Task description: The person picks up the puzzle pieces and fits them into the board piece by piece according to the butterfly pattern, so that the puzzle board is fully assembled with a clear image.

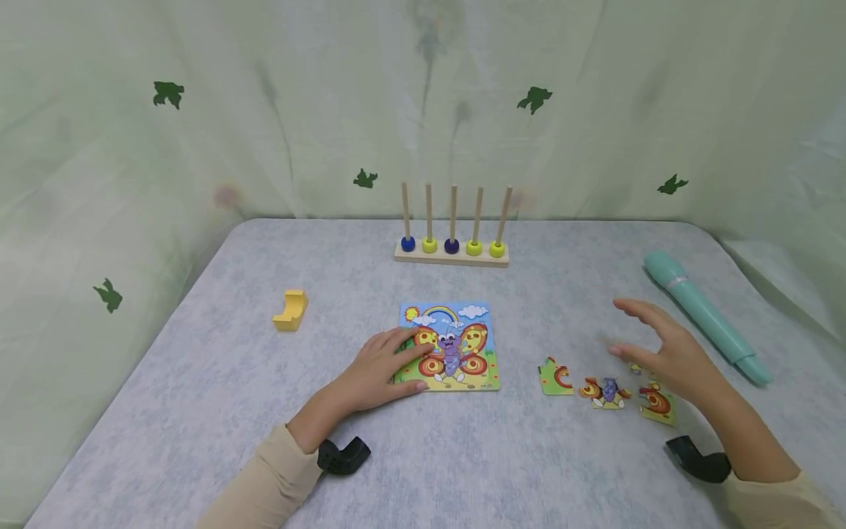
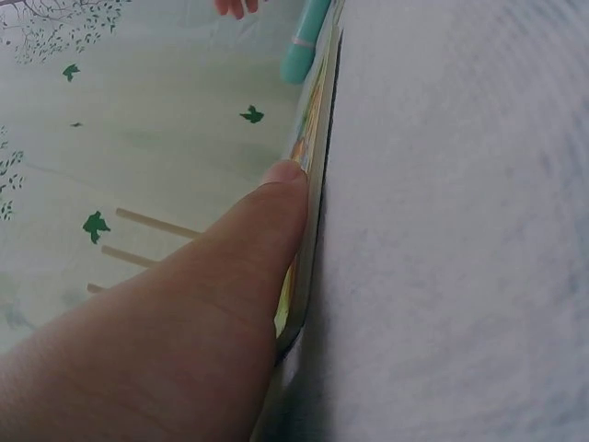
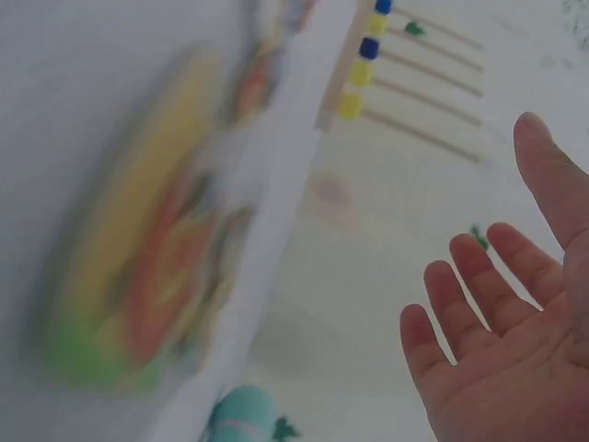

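Left hand (image 1: 377, 371) flat on puzzle board (image 1: 456, 345) left edge; right hand (image 1: 667, 353) above loose pieces (image 1: 608, 391).

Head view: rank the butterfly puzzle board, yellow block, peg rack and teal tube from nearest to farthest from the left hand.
1. Butterfly puzzle board: under the left hand, centre.
2. Yellow block: to its left.
3. Peg rack: far edge, centre.
4. Teal tube: far right.

Right-wrist view: puzzle piece (image 3: 147, 276) motion-blurred, picture unreadable; left hand (image 1: 377, 371) hides puzzle board (image 1: 463, 345) left edge, probably.
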The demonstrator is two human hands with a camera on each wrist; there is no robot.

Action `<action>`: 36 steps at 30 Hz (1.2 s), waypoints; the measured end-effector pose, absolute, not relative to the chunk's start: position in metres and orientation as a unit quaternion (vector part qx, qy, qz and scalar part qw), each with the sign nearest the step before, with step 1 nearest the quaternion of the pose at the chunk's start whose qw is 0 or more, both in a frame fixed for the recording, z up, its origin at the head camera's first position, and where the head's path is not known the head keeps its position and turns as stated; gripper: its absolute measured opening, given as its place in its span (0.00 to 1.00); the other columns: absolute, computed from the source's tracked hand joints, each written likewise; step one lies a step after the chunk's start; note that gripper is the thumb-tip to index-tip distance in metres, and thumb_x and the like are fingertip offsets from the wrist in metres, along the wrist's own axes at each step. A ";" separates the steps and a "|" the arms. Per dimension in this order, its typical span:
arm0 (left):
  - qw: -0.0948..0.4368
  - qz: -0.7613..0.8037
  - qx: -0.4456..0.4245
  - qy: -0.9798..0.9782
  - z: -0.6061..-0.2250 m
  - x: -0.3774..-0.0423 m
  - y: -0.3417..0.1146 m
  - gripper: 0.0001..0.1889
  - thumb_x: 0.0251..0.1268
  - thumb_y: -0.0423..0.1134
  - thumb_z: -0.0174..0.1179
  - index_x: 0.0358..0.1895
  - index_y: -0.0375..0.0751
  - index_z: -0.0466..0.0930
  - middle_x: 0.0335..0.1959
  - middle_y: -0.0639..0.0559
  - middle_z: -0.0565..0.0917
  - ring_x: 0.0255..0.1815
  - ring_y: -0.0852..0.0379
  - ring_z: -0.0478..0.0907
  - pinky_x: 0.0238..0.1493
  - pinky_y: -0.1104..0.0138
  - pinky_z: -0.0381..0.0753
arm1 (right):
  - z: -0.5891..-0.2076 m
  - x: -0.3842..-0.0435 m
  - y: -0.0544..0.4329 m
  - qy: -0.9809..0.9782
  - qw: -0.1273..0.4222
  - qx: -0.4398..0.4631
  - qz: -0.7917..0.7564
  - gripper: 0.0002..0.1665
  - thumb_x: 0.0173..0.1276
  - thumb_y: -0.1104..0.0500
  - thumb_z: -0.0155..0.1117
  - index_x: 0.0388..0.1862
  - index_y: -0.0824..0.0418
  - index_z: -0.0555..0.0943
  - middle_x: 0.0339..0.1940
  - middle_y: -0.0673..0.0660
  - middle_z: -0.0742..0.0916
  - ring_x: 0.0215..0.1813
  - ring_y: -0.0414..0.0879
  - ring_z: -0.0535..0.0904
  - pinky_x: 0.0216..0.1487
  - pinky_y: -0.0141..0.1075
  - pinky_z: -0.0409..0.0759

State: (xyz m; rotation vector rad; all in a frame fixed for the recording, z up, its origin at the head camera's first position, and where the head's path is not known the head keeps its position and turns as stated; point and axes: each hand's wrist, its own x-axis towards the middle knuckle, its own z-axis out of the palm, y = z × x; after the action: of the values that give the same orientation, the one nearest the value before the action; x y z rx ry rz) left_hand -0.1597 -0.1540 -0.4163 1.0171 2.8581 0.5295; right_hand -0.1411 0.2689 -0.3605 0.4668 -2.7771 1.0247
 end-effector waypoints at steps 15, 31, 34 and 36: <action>0.038 0.174 0.325 0.929 -0.415 -0.159 -0.154 0.33 0.59 0.67 0.42 0.67 0.59 0.59 0.70 0.52 0.51 0.68 0.49 0.44 0.63 0.52 0.43 | -0.397 -0.143 0.319 -0.941 -0.069 0.094 0.316 0.45 0.56 0.45 0.64 0.62 0.72 0.60 0.59 0.72 0.66 0.59 0.67 0.59 0.53 0.62 0.57; 0.036 0.177 0.327 0.928 -0.416 -0.159 -0.153 0.33 0.59 0.67 0.42 0.67 0.59 0.60 0.69 0.51 0.51 0.68 0.48 0.44 0.64 0.52 0.43 | -0.401 -0.144 0.316 -0.959 -0.039 0.120 0.256 0.33 0.58 0.48 0.64 0.52 0.73 0.71 0.48 0.70 0.73 0.49 0.63 0.68 0.47 0.59 0.65; 0.035 0.176 0.328 0.928 -0.415 -0.159 -0.154 0.33 0.59 0.67 0.41 0.67 0.59 0.59 0.69 0.51 0.51 0.68 0.48 0.44 0.64 0.52 0.43 | -0.396 -0.144 0.312 -0.959 -0.034 0.116 0.255 0.33 0.58 0.48 0.64 0.52 0.72 0.71 0.48 0.70 0.74 0.47 0.62 0.69 0.46 0.58 0.68; 0.035 0.176 0.329 0.927 -0.415 -0.159 -0.154 0.33 0.59 0.67 0.41 0.67 0.59 0.59 0.69 0.51 0.51 0.68 0.48 0.44 0.64 0.52 0.43 | -0.390 -0.143 0.307 -0.958 -0.018 0.121 0.258 0.32 0.59 0.49 0.64 0.53 0.71 0.71 0.48 0.69 0.74 0.47 0.60 0.69 0.45 0.57 0.69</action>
State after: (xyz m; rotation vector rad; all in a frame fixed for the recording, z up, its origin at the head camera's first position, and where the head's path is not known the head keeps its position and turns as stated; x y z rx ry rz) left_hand -0.1588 -0.1539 -0.4147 1.0102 2.8496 0.5417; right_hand -0.1431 0.3069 -0.3903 0.3834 -3.0450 0.8200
